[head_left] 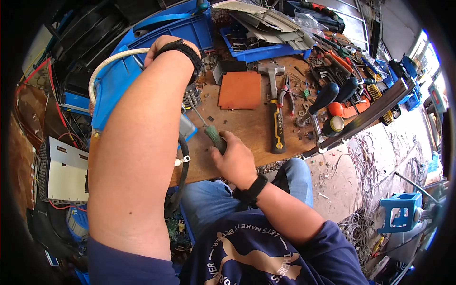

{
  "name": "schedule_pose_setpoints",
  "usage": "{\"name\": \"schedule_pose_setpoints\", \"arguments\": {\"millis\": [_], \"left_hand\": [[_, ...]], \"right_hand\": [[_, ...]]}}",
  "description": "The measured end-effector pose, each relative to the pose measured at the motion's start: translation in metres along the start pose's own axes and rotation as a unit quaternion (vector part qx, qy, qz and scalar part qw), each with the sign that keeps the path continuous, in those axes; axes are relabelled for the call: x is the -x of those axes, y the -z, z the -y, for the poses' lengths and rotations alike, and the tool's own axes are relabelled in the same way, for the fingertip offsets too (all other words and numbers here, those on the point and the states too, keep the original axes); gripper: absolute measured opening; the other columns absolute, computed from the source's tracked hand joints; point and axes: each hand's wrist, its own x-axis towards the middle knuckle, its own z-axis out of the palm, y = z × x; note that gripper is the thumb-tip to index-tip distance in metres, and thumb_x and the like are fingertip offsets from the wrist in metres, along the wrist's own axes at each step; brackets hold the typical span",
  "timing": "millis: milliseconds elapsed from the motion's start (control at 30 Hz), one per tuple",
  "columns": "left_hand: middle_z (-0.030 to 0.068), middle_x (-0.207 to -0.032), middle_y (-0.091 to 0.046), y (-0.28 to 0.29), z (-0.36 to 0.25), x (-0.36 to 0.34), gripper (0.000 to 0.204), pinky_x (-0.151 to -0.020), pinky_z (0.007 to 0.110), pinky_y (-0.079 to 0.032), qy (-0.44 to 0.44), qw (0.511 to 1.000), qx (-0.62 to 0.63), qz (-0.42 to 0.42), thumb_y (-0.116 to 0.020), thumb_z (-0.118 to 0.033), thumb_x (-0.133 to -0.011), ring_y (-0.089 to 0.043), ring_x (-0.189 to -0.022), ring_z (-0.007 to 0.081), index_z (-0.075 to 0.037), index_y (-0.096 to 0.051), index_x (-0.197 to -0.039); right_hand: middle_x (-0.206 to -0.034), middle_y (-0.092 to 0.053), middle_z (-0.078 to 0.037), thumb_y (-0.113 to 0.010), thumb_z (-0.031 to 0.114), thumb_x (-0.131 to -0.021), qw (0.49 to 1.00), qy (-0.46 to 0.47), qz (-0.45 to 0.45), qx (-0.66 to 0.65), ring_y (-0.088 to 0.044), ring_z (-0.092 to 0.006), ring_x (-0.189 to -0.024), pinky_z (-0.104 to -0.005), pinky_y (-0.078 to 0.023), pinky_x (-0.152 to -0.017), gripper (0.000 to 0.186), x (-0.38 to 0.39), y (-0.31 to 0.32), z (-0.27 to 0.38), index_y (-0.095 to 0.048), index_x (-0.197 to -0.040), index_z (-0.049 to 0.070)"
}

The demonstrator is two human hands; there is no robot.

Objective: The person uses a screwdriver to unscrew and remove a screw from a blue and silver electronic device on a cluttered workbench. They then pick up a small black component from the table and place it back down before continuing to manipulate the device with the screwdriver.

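My right hand (233, 159) is closed round the green handle of a screwdriver (213, 135), low over the near part of the bench. Its thin shaft points away and to the left, toward a coiled metal piece (192, 97) beside my left forearm. My left hand (160, 46) reaches to the far left, next to a blue plastic bin (118, 80) and a curved cream-coloured cable (93, 78). Its wrist and strap hide most of the fingers, so what they touch is out of sight. A square orange-brown plate (240, 90) lies right of the coiled piece.
A hammer (276, 118) and red-handled pliers (286, 97) lie on the wooden bench (247, 128). Farther back stands a blue tray (266, 51) with metal strips. Several tools crowd the right side, near a long dark bar (365, 114). Tangled wires cover the floor around a blue stool (401, 211).
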Motion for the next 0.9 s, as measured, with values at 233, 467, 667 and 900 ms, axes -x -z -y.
{"name": "schedule_pose_setpoints", "arguments": {"millis": [233, 467, 667, 900], "left_hand": [[0.0076, -0.118, -0.066, 0.001, -0.001, -0.002, 0.055, -0.088, 0.044, -0.052, -0.014, 1.0, -0.005, 0.0, -0.058, -0.058, -0.085, -0.065, -0.106, 0.0267, -0.015, -0.065, -0.12], [0.0082, -0.119, -0.066, -0.007, -0.001, -0.019, 0.055, -0.089, 0.045, -0.052, -0.01, 1.0, -0.023, -0.001, -0.056, -0.058, -0.087, -0.064, -0.107, 0.0273, -0.015, -0.065, -0.12], [0.0087, -0.12, -0.065, -0.005, 0.0, -0.014, 0.055, -0.089, 0.045, -0.052, -0.019, 1.0, -0.012, -0.013, -0.056, -0.058, -0.087, -0.064, -0.108, 0.0281, -0.015, -0.065, -0.12], [0.0089, -0.119, -0.065, -0.005, 0.001, -0.017, 0.054, -0.089, 0.045, -0.052, -0.02, 1.0, -0.004, -0.007, -0.056, -0.057, -0.087, -0.064, -0.108, 0.0281, -0.015, -0.066, -0.119]], "right_hand": [[-0.074, -0.055, -0.004, -0.048, 0.033, -0.096, 0.712, -0.36, 0.029, -0.602, -0.05, -0.0155, -0.057, -0.0275, -0.038, -0.047, 0.028, -0.008, 0.013, 0.013, -0.056, -0.098, 0.006], [-0.073, -0.056, -0.009, -0.048, 0.032, -0.097, 0.647, -0.388, 0.172, -0.633, -0.053, -0.0167, -0.056, -0.0284, -0.04, -0.049, 0.031, -0.003, 0.014, 0.009, -0.055, -0.106, 0.004], [-0.09, -0.058, -0.014, -0.065, 0.019, -0.087, 0.987, -0.017, -0.079, -0.142, -0.059, -0.0251, -0.076, -0.0354, -0.048, -0.068, 0.035, 0.003, 0.005, 0.004, -0.055, -0.113, -0.002], [-0.092, -0.058, -0.007, -0.056, 0.028, -0.094, 0.897, -0.135, -0.13, -0.401, -0.055, -0.0193, -0.073, -0.0315, -0.046, -0.063, 0.032, -0.01, -0.009, -0.007, -0.055, -0.111, 0.001]]}}
